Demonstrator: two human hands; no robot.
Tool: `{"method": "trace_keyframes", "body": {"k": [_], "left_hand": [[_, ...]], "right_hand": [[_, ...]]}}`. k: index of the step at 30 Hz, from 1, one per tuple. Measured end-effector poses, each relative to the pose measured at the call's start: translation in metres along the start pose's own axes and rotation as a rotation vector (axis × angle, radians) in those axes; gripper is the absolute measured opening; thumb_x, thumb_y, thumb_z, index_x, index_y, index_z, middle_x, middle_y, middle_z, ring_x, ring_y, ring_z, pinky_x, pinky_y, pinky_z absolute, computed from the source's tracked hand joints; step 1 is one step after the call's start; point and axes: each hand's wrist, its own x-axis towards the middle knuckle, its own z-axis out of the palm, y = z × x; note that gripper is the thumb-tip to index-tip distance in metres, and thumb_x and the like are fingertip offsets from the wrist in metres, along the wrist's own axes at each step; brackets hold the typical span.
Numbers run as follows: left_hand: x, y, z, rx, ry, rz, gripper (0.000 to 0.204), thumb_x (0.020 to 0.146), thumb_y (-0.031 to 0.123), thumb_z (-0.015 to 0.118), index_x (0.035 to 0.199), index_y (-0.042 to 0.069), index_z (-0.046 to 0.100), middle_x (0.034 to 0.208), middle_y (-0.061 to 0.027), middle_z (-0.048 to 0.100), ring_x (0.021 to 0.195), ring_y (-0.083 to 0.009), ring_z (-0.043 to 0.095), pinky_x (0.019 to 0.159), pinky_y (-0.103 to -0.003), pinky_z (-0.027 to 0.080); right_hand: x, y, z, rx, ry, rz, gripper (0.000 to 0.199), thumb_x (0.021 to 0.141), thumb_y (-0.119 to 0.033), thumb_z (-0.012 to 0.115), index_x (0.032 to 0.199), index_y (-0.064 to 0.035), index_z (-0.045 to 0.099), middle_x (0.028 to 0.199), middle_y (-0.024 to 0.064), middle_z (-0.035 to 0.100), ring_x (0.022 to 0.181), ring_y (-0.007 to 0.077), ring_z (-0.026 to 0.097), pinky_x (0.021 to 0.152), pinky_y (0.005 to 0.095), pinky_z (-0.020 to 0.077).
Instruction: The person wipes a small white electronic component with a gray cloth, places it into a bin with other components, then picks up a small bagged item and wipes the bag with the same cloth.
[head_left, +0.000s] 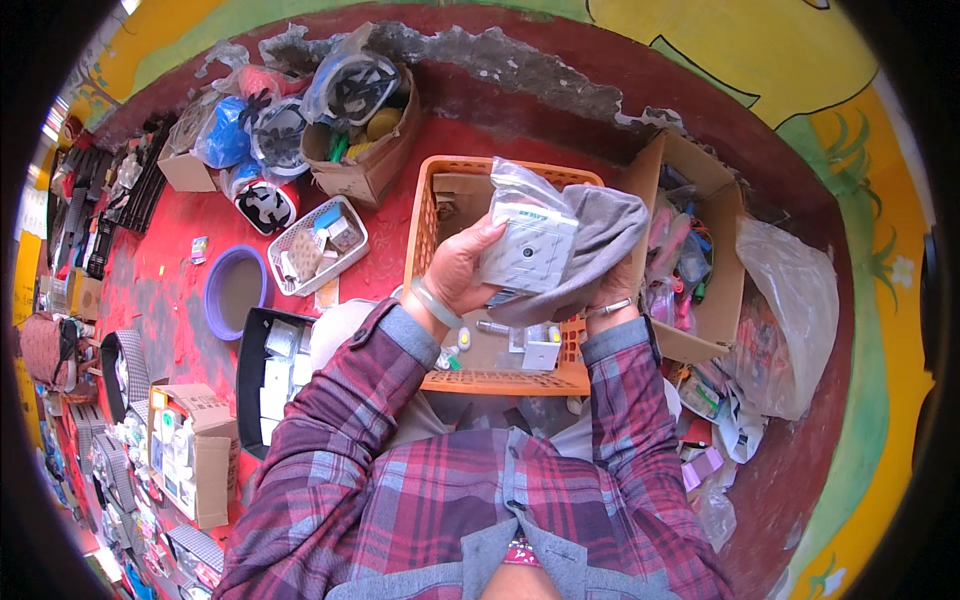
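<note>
Above an orange plastic basket [500, 381], my left hand [458, 268] is closed on a flat white square plate [530, 250] with a small dark round spot in its middle. Clear plastic wrap [527, 186] stands up from the plate's far edge. My right hand [612, 290] is closed round a grey cloth [612, 222], which hides most of its fingers. The cloth lies against the plate's right side. Small items lie in the basket below, among them a white box-shaped piece [541, 355].
An open cardboard box [700, 315] of colourful packets stands right of the basket. To the left are a white basket [318, 270], a purple basin [212, 300] and a black tray [250, 385] of white boxes. Another carton [370, 178] sits by the wall.
</note>
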Motion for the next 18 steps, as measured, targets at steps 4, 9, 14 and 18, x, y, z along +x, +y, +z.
{"method": "trace_keyframes", "body": {"k": [4, 9, 14, 18], "left_hand": [[-0.004, 0.014, -0.005, 0.212, 0.025, -0.08, 0.04, 0.088, 0.025, 0.056, 0.119, 0.002, 0.049, 0.112, -0.0109, 0.057, 0.102, -0.0218, 0.057, 0.091, -0.036, 0.043], [-0.017, 0.025, -0.01, 0.449, 0.026, -0.229, 0.033, 0.088, 0.023, 0.059, 0.113, 0.001, 0.055, 0.103, -0.0051, 0.062, 0.092, -0.0147, 0.06, 0.084, -0.029, 0.047], [-0.028, 0.034, -0.003, 0.664, 0.016, -0.355, 0.033, 0.088, 0.024, 0.058, 0.113, 0.001, 0.056, 0.102, -0.0035, 0.062, 0.091, -0.012, 0.059, 0.083, -0.026, 0.046], [-0.023, 0.028, -0.02, 0.806, 0.034, -0.391, 0.033, 0.088, 0.023, 0.058, 0.112, 0.0, 0.056, 0.1, -0.0032, 0.062, 0.091, -0.0115, 0.058, 0.083, -0.026, 0.045]], "right_hand": [[0.0, 0.0, -0.011, 0.03, 0.066, 0.066, 0.069, 0.068, -0.04, 0.074, 0.124, -0.0062, 0.049, 0.128, 0.0072, 0.05, 0.117, 0.0229, 0.046, 0.104, 0.0374, 0.0343], [-0.003, -0.002, -0.024, 0.12, 0.184, 0.222, 0.056, 0.069, -0.036, 0.075, 0.113, -0.0075, 0.057, 0.117, 0.0074, 0.058, 0.109, 0.0238, 0.053, 0.098, 0.0397, 0.0416], [-0.016, 0.0, -0.023, 0.045, 0.104, 0.415, 0.045, 0.071, -0.03, 0.074, 0.105, -0.0049, 0.061, 0.103, 0.0079, 0.064, 0.091, 0.0203, 0.061, 0.084, 0.0347, 0.0512], [-0.024, 0.006, 0.005, 0.125, 0.162, 0.559, 0.036, 0.074, -0.025, 0.073, 0.1, -0.0034, 0.063, 0.099, 0.0088, 0.066, 0.088, 0.0193, 0.063, 0.081, 0.0335, 0.0525]]}}
